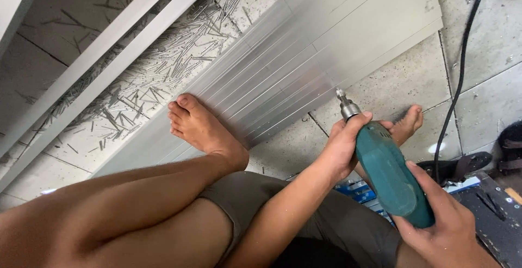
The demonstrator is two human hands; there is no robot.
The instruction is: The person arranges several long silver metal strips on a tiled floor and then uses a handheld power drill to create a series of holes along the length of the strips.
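Long aluminium strips (304, 56) lie side by side on the tiled floor (489, 45), pinned under a bare foot (204, 129). Both hands hold the green drill (389, 173): left hand (342, 148) fingers clamped near its chuck, right hand (443, 222) fingers wrapped around its rear. The bit meets the strips' edge.

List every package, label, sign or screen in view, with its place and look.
Blue package: on the floor under the left hand and the green drill, partly hidden; flat, blue with white markings.
No signs or screens in view.
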